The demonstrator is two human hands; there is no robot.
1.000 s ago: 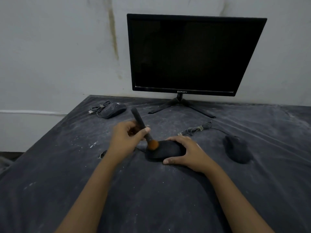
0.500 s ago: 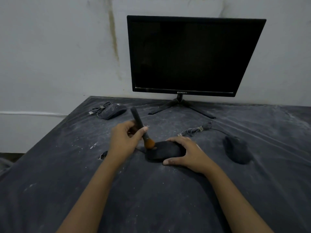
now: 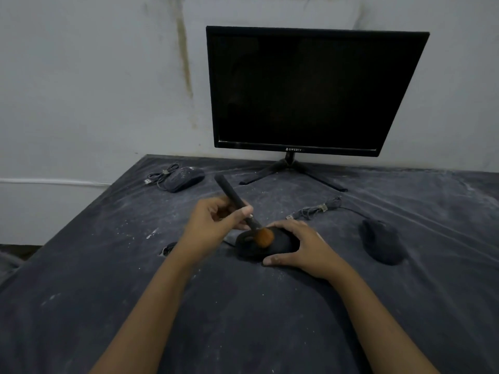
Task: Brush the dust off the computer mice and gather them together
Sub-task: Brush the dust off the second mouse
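So, fingers first. The left hand (image 3: 210, 225) has its thumb and fingers (image 3: 246, 211) pinched round the black-handled brush with the orange-brown bristle head (image 3: 264, 237), with the handle tilted up toward the far-left corner. The right hand (image 3: 305, 247) has its fingers (image 3: 280, 225) curved over the far side of the black plastic computer mouse in the middle (image 3: 251, 251) and the thumb tucked against the near side. That keeps the mouse held flat on the dusty dark cloth-covered tabletop (image 3: 243, 319).

What's changed: half a second back the bristles were at the mouse's left end. Now they're on top of its back, closer to the right hand. The holding hand hasn't budged. It reads to me like a sweep across the shell, so this mouse is mid-clean, not finished.

Further out, a second black mouse (image 3: 382, 242) lies toward the right edge with a grey bundled cable (image 3: 316, 209) behind it. A third dust-speckled mouse (image 3: 183, 178) sits near the far-left corner beside its own coiled cable (image 3: 162, 175). All three are well apart and the outer two look dusty to me, so I'd say the gathering hasn't started. A black flat-screen monitor (image 3: 310, 90) stands at the far edge, screen dark.
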